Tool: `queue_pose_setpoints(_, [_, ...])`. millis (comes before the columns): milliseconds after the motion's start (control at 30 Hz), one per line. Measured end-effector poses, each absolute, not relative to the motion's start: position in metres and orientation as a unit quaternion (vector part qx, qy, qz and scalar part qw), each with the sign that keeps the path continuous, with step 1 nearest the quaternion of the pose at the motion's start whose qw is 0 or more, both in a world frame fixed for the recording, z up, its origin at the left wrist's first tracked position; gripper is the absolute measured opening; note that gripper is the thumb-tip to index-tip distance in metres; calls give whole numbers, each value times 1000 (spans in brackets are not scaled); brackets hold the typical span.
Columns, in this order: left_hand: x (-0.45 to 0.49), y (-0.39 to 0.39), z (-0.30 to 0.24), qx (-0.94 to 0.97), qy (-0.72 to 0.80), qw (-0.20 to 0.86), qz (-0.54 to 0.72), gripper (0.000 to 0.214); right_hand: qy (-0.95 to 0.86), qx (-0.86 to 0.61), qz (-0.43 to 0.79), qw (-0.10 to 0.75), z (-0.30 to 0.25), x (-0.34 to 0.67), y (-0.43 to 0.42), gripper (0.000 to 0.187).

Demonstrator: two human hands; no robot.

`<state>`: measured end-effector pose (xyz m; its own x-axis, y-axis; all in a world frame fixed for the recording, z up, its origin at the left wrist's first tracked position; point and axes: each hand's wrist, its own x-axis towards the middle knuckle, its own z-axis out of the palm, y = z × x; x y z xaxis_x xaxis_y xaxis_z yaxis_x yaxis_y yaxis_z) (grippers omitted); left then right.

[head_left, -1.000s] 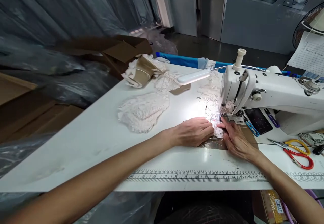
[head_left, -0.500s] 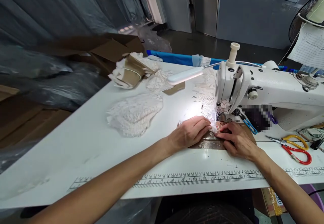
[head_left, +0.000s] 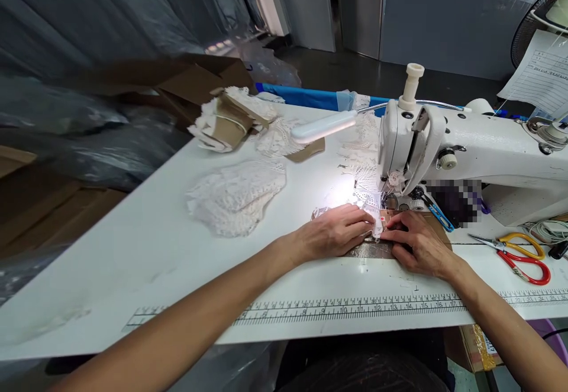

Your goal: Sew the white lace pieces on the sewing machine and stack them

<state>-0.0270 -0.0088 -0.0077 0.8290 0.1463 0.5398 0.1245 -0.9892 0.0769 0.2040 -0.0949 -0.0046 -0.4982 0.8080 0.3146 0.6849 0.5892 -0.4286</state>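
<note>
Taking the needle of the sewing machine as the middle of your clock, the white cloth you are working on lies at 6 o'clock, its near end between your two hands on the brown sheet. Your left hand is at 8 o'clock with its fingers bunched over the cloth's left edge, and your right hand is at 4 o'clock, forefinger and thumb at the right edge; I cannot tell whether either grip is pinching the cloth or only pressing it flat. By my reading you are partway through this piece: a short end lies on your side of the needle, while more lace stretches away towards 11 o'clock, though I cannot see whether the two are joined or which stitches are done. A loose lace pile sits on the surface at 9 o'clock with neither hand on it, and a tied bundle at 10 o'clock. The cloth looks thin, pale and narrow at your fingertips, brightly lit by the lamp, with a small red mark just beside it.
</note>
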Motion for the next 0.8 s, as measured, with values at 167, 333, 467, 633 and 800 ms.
queue_pose_setpoints(167, [-25,-9,-7,951,62,32,301,22,-828,-444,165,300,-5,209,-91,35])
queue_pose_setpoints(333, [-25,-10,-6,953,65,-4,296,22,-808,-489,147,293,-7,210,-89,39])
queue_pose_setpoints(467, [-25,-11,-6,956,73,-21,284,22,-827,-488,115,255,-10,206,-90,39])
queue_pose_setpoints(633, [-24,-11,-5,955,64,-29,290,21,-840,-484,83,230,-12,202,-89,43])
queue_pose_setpoints(800, [-23,-12,-1,952,43,-37,300,17,-844,-479,70,231,-14,201,-89,39])
